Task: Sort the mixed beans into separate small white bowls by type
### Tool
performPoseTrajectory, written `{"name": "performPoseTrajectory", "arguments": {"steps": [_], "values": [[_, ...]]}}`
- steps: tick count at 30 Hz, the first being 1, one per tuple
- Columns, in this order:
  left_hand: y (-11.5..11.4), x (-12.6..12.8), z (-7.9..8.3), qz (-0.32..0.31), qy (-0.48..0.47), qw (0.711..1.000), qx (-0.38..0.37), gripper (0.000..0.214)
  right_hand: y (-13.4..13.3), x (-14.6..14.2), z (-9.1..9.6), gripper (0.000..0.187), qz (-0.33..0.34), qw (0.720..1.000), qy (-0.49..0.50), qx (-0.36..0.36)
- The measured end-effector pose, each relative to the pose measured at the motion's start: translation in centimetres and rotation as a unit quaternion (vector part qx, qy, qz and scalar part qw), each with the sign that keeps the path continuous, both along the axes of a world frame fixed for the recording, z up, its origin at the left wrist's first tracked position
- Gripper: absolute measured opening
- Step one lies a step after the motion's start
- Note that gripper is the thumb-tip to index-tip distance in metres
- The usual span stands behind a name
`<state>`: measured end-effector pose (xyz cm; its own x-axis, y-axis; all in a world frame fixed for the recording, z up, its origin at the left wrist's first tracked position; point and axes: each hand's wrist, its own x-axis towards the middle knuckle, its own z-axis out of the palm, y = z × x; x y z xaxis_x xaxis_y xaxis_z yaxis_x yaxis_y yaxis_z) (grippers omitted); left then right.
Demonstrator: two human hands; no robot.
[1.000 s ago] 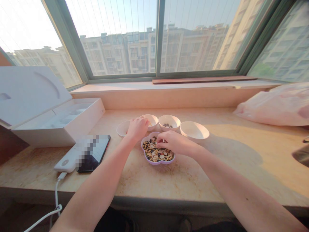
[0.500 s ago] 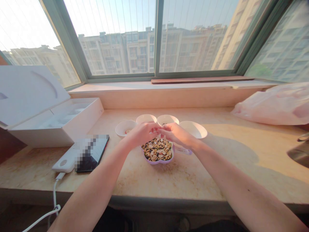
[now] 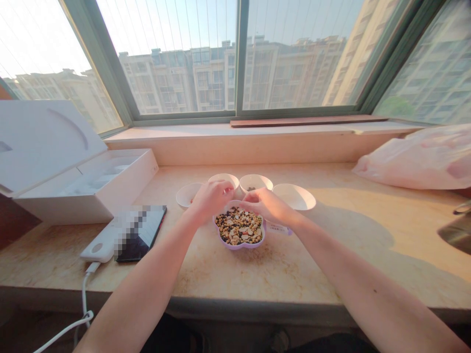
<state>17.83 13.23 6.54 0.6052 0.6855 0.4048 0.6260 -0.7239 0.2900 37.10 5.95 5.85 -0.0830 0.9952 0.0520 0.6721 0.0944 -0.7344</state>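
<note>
The white box (image 3: 84, 181) and phone (image 3: 142, 234) sit at our left on the counter (image 3: 279, 274). Our left hand (image 3: 211, 200) has parted from our right hand (image 3: 267, 206): the left grip curls over the second bowl (image 3: 222, 176), and the right grip reaches, fingers together, over the tray's far rim. We cannot tell whether either holds anything. The lilac tray (image 3: 239, 246), heaped with beans and nuts (image 3: 239, 226), lies between them, the last bowl (image 3: 294, 197) to the right.

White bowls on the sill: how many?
4: one white bowl at far left, one partly behind the left hand, one next along, one at far right, all beyond the purple dish.
</note>
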Motion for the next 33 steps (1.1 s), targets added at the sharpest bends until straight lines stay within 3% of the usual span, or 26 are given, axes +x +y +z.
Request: {"name": "performPoseTrajectory", "arguments": {"steps": [6, 14, 20, 23, 26, 30, 33], "values": [[1.5, -0.2, -0.7, 0.092, 0.050, 0.994, 0.023, 0.028, -0.2, -0.6, 0.1, 0.017, 0.054, 0.994, -0.095, 0.012], [2.0, 0.0, -0.9, 0.109, 0.145, 0.983, 0.034, 0.034, -0.6, -1.0, 0.4, 0.022, 0.093, 0.985, -0.145, 0.027], [1.9, -0.1, -0.9, 0.113, 0.122, 0.986, 0.029, 0.036, -0.9, -1.1, 0.7, 0.018, 0.092, 0.986, -0.139, 0.018], [1.6, -0.3, -0.7, 0.082, 0.058, 0.995, 0.019, 0.033, -1.0, -1.0, 0.7, 0.011, 0.081, 0.991, -0.105, 0.013], [1.1, -0.4, -0.5, 0.002, -0.011, 1.000, 0.004, 0.028, -0.8, -0.9, 0.5, 0.001, 0.044, 0.997, -0.043, 0.037], [0.3, -0.1, -0.4, -0.112, -0.054, 0.992, -0.024, 0.023, -0.3, -0.8, 0.4, 0.024, 0.022, 0.989, 0.134, 0.052], [-0.2, 0.3, -0.7, -0.142, -0.081, 0.986, -0.035, 0.027, -0.1, -0.8, 0.5, 0.042, -0.001, 0.971, 0.236, 0.035]]}}
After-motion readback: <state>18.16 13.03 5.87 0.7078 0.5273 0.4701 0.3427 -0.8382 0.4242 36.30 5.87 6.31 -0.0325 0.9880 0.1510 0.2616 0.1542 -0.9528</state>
